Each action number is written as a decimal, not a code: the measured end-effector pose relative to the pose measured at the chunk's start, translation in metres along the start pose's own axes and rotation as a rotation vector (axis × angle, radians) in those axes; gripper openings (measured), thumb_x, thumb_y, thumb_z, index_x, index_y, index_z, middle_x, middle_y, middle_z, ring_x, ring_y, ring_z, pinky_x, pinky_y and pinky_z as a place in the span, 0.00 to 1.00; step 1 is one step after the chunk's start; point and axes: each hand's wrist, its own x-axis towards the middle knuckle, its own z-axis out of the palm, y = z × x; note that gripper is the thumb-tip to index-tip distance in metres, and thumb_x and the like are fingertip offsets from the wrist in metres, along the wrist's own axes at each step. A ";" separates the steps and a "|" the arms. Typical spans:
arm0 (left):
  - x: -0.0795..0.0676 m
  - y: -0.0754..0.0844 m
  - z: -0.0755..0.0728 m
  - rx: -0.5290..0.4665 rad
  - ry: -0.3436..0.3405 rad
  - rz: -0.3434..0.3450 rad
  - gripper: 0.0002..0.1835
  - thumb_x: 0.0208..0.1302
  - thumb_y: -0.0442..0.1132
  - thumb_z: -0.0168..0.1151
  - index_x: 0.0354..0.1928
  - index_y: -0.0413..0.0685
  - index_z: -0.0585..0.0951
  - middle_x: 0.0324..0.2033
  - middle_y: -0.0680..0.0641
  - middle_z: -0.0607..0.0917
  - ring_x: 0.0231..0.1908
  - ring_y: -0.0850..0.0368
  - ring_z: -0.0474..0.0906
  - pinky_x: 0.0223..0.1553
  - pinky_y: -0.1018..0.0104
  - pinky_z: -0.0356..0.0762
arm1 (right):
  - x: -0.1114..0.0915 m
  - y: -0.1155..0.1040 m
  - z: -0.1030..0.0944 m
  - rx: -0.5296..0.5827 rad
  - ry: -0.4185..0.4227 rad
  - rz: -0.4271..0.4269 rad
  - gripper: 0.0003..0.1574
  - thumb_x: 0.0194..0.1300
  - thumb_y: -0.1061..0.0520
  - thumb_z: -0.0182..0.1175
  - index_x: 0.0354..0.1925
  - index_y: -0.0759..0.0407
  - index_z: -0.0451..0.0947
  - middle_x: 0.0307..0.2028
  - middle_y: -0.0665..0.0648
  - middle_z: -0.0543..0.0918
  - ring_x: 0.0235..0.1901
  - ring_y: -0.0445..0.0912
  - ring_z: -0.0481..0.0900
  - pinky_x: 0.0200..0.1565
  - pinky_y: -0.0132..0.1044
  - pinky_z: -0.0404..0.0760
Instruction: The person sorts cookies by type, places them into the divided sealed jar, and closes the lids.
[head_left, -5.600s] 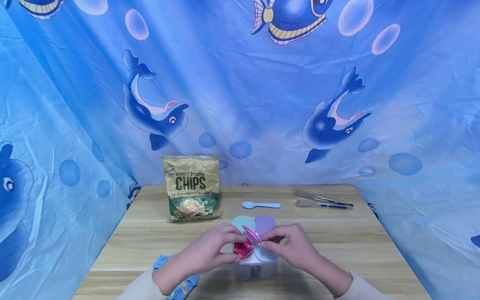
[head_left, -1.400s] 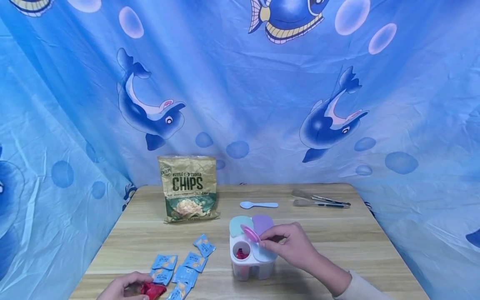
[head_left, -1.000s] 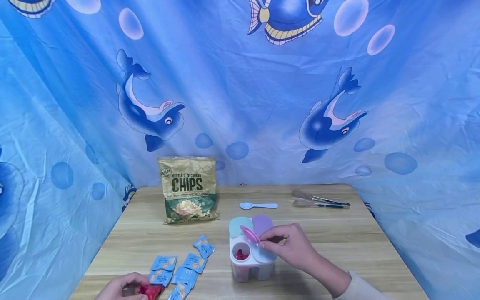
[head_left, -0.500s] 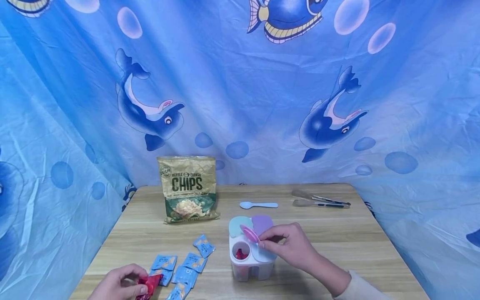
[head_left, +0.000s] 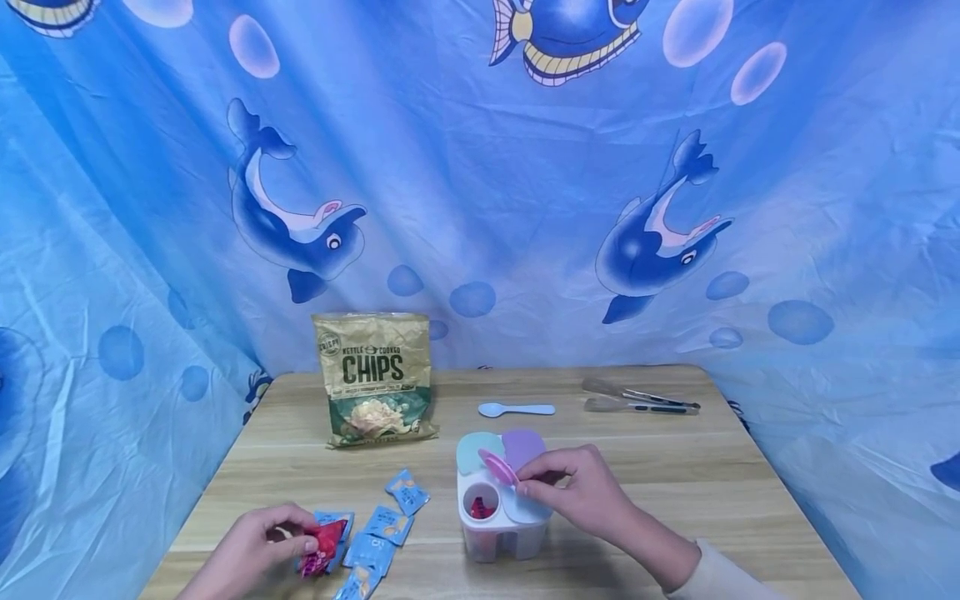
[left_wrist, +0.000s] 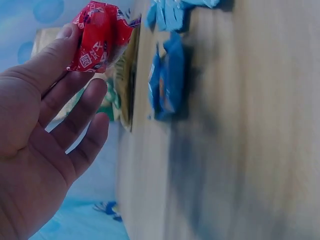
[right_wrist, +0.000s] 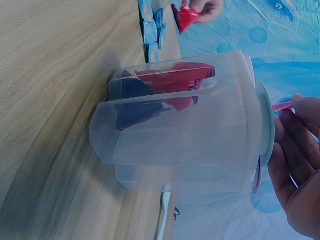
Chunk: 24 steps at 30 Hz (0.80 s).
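My left hand [head_left: 258,550] pinches a small red snack packet [head_left: 325,547] between thumb and fingers, over the blue packets at the front left. In the left wrist view, the red packet [left_wrist: 102,37] shows as a crinkled shiny wrapper, the other fingers spread below it. My right hand [head_left: 581,487] pinches the raised pink lid [head_left: 498,467] of a translucent white container [head_left: 483,546]. Below that lid, the round opening shows a red packet [head_left: 482,507] inside. Through the wall in the right wrist view, a red packet [right_wrist: 175,82] and a dark packet [right_wrist: 137,102] are visible.
Several blue packets [head_left: 371,552] lie in a loose group left of the container. Mint [head_left: 477,450] and purple [head_left: 525,447] lids cover other compartments. Behind stand a chips bag [head_left: 378,379], a light blue spoon [head_left: 517,409] and tongs [head_left: 641,407], before a blue printed curtain [head_left: 480,167].
My left hand first left a red packet in the opening and went to the front left. It now holds another red packet, raised and shifted right. My right hand keeps the pink lid up.
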 end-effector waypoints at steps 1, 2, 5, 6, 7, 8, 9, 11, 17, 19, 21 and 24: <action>0.002 0.003 0.001 0.013 0.012 0.030 0.12 0.64 0.47 0.71 0.44 0.49 0.88 0.37 0.54 0.88 0.36 0.68 0.81 0.35 0.69 0.80 | 0.000 0.000 0.000 -0.002 -0.001 0.000 0.04 0.62 0.54 0.74 0.38 0.49 0.91 0.32 0.44 0.91 0.31 0.36 0.86 0.35 0.35 0.87; 0.004 0.007 0.002 0.022 0.025 0.059 0.11 0.64 0.47 0.71 0.43 0.50 0.88 0.36 0.55 0.88 0.35 0.68 0.81 0.35 0.69 0.80 | 0.000 -0.001 0.000 -0.004 -0.001 -0.001 0.04 0.62 0.54 0.74 0.38 0.49 0.91 0.32 0.43 0.91 0.31 0.36 0.86 0.35 0.35 0.87; 0.012 0.022 0.003 0.046 0.066 0.139 0.09 0.64 0.48 0.71 0.43 0.55 0.88 0.35 0.58 0.88 0.35 0.68 0.82 0.34 0.68 0.81 | 0.001 -0.002 0.000 -0.005 -0.002 -0.001 0.04 0.62 0.55 0.74 0.38 0.50 0.91 0.32 0.43 0.91 0.31 0.36 0.86 0.35 0.35 0.87; 0.014 0.028 0.003 0.051 0.075 0.158 0.09 0.64 0.48 0.71 0.43 0.56 0.88 0.35 0.59 0.88 0.35 0.67 0.82 0.34 0.68 0.81 | 0.001 -0.002 0.000 -0.004 -0.003 0.000 0.04 0.62 0.55 0.74 0.38 0.50 0.91 0.32 0.43 0.91 0.31 0.36 0.86 0.35 0.35 0.87; 0.017 0.034 0.003 0.053 0.082 0.173 0.09 0.64 0.49 0.72 0.43 0.57 0.88 0.35 0.59 0.88 0.35 0.67 0.82 0.34 0.68 0.81 | 0.001 -0.002 0.000 -0.001 -0.004 0.001 0.04 0.62 0.54 0.74 0.38 0.50 0.91 0.33 0.44 0.91 0.31 0.36 0.86 0.35 0.35 0.87; 0.019 0.041 0.003 0.052 0.085 0.187 0.09 0.64 0.49 0.72 0.43 0.58 0.88 0.35 0.59 0.88 0.35 0.66 0.82 0.34 0.68 0.81 | 0.001 -0.002 0.000 -0.001 -0.006 0.001 0.04 0.62 0.54 0.74 0.38 0.50 0.91 0.33 0.44 0.91 0.31 0.36 0.86 0.35 0.35 0.87; 0.021 0.048 0.003 0.054 0.089 0.201 0.08 0.63 0.49 0.72 0.43 0.59 0.88 0.35 0.59 0.88 0.35 0.66 0.82 0.35 0.68 0.81 | 0.001 -0.002 0.000 0.000 -0.006 0.002 0.04 0.63 0.54 0.73 0.38 0.50 0.91 0.33 0.45 0.91 0.31 0.36 0.86 0.35 0.35 0.87; 0.026 0.060 0.005 0.048 0.082 0.235 0.08 0.64 0.49 0.72 0.43 0.61 0.88 0.36 0.58 0.88 0.35 0.64 0.83 0.35 0.67 0.81 | 0.000 -0.002 0.000 0.000 -0.008 0.003 0.04 0.63 0.54 0.73 0.38 0.50 0.91 0.33 0.45 0.91 0.31 0.36 0.86 0.35 0.35 0.87; 0.040 0.101 0.012 0.025 0.033 0.357 0.07 0.63 0.50 0.72 0.43 0.65 0.88 0.38 0.60 0.88 0.39 0.64 0.83 0.40 0.64 0.83 | 0.000 -0.002 0.000 0.003 -0.006 0.002 0.04 0.63 0.54 0.73 0.38 0.50 0.91 0.33 0.46 0.91 0.31 0.36 0.86 0.35 0.35 0.87; 0.046 0.113 0.015 0.024 0.021 0.418 0.07 0.63 0.49 0.72 0.43 0.64 0.88 0.38 0.61 0.88 0.40 0.64 0.83 0.42 0.64 0.84 | 0.000 -0.002 0.000 0.003 -0.004 -0.005 0.04 0.63 0.55 0.73 0.38 0.50 0.91 0.33 0.46 0.91 0.31 0.36 0.86 0.35 0.35 0.87; 0.052 0.123 0.019 0.014 0.005 0.465 0.07 0.63 0.48 0.72 0.43 0.63 0.88 0.39 0.60 0.88 0.41 0.64 0.83 0.43 0.65 0.84 | 0.000 -0.002 0.000 0.001 -0.002 -0.015 0.04 0.62 0.56 0.73 0.38 0.50 0.91 0.33 0.46 0.91 0.31 0.36 0.86 0.35 0.35 0.87; 0.059 0.134 0.025 -0.005 -0.021 0.500 0.06 0.64 0.47 0.72 0.42 0.61 0.88 0.40 0.59 0.88 0.41 0.64 0.83 0.42 0.65 0.85 | 0.000 -0.003 0.000 -0.003 0.003 -0.025 0.04 0.62 0.56 0.73 0.38 0.49 0.91 0.32 0.45 0.91 0.31 0.36 0.86 0.35 0.35 0.87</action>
